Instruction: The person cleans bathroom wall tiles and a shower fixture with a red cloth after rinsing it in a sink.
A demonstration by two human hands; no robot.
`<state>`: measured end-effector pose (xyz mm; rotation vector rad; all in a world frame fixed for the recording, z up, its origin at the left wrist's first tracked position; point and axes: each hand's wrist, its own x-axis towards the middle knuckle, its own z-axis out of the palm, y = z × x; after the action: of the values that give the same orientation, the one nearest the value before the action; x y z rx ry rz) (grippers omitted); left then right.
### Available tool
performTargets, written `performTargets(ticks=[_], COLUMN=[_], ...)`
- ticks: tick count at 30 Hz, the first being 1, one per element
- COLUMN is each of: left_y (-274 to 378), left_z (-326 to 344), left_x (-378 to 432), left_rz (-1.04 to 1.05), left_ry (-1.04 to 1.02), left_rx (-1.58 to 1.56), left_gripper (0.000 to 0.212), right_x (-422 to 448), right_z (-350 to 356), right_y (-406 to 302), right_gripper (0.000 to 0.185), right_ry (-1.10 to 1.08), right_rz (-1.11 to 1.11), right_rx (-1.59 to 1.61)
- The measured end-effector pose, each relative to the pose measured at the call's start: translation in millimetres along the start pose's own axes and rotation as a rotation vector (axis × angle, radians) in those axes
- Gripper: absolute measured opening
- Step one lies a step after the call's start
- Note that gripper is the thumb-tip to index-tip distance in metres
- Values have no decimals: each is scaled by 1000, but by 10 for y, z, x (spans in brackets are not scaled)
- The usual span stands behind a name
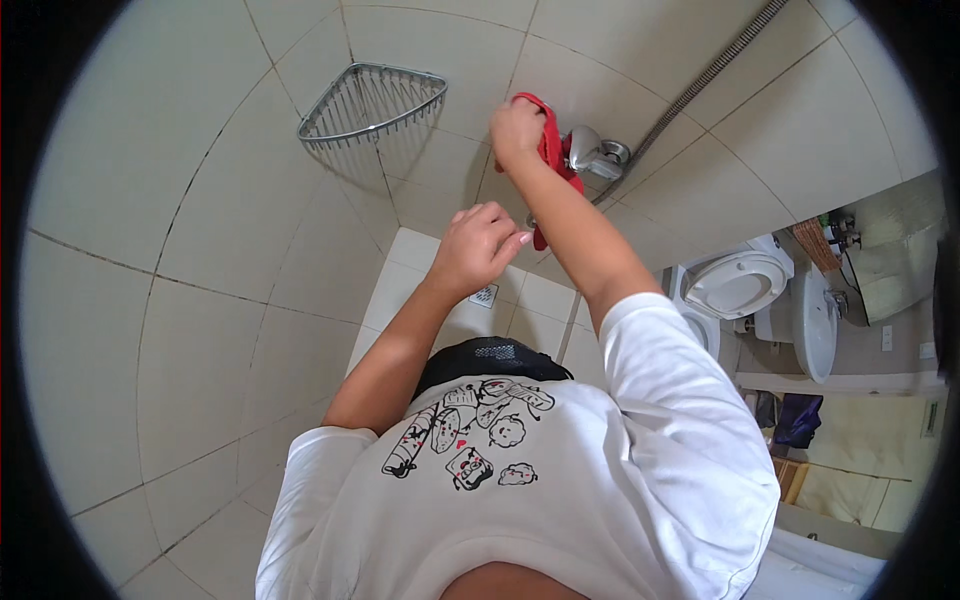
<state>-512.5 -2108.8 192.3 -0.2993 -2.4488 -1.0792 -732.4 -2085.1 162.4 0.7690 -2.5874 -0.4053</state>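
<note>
My right hand (517, 131) grips a red cloth (553, 146) against the tiled wall, beside a chrome shower mixer (589, 150). The cloth hangs down behind my right forearm, touching or very near the mixer; its contact there is partly hidden. Lower and to the left, my left hand (476, 247) is held in the air with fingers loosely bent and thumb apart. Nothing shows in it, though its palm faces away. The cloth's lower end lies close to the left thumb in view; whether they touch cannot be told.
A chrome wire corner shelf (371, 105) is fixed to the wall at upper left. A metal shower hose (697, 86) runs up from the mixer. Below is a square floor drain (484, 295). To the right stand a toilet (735, 285) and a washbasin (814, 322).
</note>
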Motion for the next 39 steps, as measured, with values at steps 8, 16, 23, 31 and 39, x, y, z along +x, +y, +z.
performTargets(ticks=[8,16,23,31,39], left_y=[-101,-247,-366,-329,-494], left_z=[-18,-219,-130,228,108], left_x=[-95,-311,-125,254,139], left_rz=[-93,-175,-173,-117,-145], left_ry=[-23,36,66,58,105], left_rx=[24,38,-95,-235,-183], left_gripper=[23,24,23,16,15], right_x=[90,72,-121,-128,-111], right_z=[-45,94,223,401,138], right_y=[171,34,-135,-157,-272], right_gripper=[28,22,20,23,26], right_ry=[-190,-16,251,-56,258], right_rz=[442,624,483,-83,281], right_rx=[360,251,232,8,349])
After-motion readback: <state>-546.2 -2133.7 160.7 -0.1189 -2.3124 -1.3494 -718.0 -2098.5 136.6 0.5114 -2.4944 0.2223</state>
